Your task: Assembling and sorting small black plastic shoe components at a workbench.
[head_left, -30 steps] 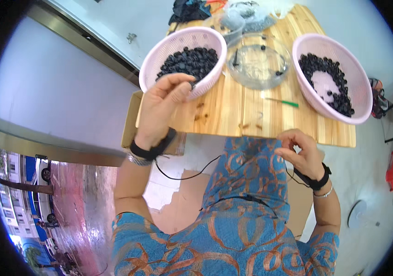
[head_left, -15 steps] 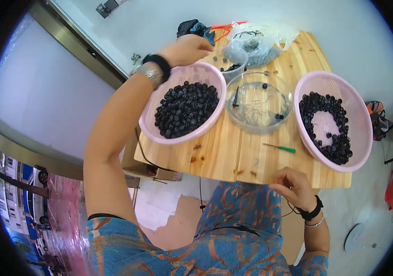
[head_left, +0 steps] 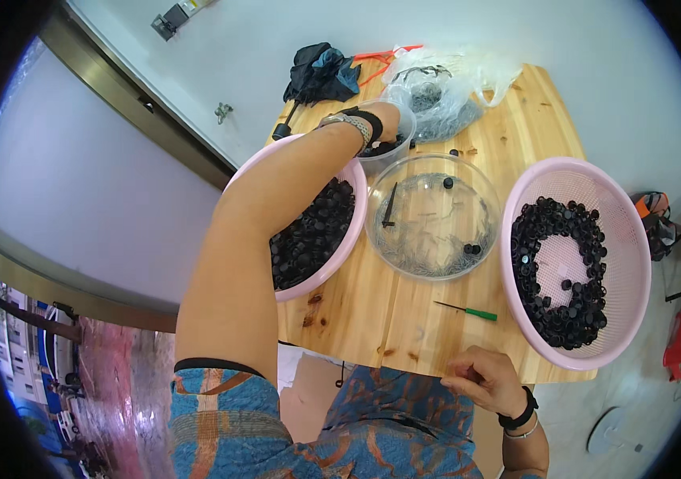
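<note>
My left hand (head_left: 389,120) reaches down into a small clear plastic tub (head_left: 410,137) at the back of the table. Small black parts lie in the tub, and my fingers are mostly hidden there. Under my left forearm is a pink basket (head_left: 361,209) heaped with small round black caps (head_left: 316,231). At the table's front edge my right hand (head_left: 485,378) is curled closed; what it holds, if anything, is hidden. A thin-shafted screwdriver (head_left: 480,314) with a green handle lies just beyond it.
A clear round tray (head_left: 428,274) holds thin metal pins, a black spike and a few caps. To the right stands another pink basket (head_left: 634,279) with black rings and caps. Farther back are a clear plastic bag (head_left: 456,108) and a dark folded umbrella (head_left: 316,76).
My left hand has gone from above the left basket's far rim into the small tub. My right hand stays by the table edge. The whole view has shifted somewhat.
</note>
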A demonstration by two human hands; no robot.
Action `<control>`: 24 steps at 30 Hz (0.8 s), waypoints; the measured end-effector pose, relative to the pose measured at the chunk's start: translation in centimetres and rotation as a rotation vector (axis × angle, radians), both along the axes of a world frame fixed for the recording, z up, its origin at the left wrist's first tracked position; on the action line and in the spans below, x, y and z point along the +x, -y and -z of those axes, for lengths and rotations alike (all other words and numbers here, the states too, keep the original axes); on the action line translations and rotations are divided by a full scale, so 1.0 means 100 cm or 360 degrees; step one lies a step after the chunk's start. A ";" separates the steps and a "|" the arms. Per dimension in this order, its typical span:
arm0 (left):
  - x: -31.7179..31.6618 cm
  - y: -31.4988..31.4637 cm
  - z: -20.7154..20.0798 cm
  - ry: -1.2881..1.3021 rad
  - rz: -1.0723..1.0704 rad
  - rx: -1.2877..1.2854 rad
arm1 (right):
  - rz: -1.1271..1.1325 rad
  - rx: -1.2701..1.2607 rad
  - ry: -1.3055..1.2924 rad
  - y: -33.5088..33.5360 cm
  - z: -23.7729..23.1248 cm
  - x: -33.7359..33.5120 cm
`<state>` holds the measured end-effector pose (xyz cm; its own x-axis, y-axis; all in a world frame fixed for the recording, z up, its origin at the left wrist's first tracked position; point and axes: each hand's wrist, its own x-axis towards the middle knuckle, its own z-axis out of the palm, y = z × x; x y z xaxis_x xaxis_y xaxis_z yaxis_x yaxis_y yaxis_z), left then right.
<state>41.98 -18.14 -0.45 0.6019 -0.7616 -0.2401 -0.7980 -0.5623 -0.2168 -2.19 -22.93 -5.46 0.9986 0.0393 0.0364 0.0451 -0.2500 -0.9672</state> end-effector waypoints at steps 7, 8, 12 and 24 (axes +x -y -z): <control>-0.001 -0.001 -0.006 -0.0008 -0.0035 -0.0013 | -0.0050 -0.0120 0.0121 0.004 -0.007 0.005; -0.001 -0.002 -0.009 -0.0006 -0.0034 -0.0011 | -0.0048 -0.0118 0.0123 0.004 -0.007 0.005; -0.011 -0.012 -0.038 -0.0405 -0.0191 -0.0407 | -0.0057 -0.0047 0.0100 0.004 0.002 0.001; -0.157 -0.127 -0.108 -0.2374 -0.0335 -0.1814 | 0.0058 -0.0577 0.0324 -0.015 -0.059 -0.001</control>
<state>26.32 -5.48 10.36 0.4977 -0.8632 -0.0848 0.1360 -0.0189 0.9905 -2.29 -21.41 0.46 0.9734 0.0504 0.2234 0.2109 -0.5779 -0.7884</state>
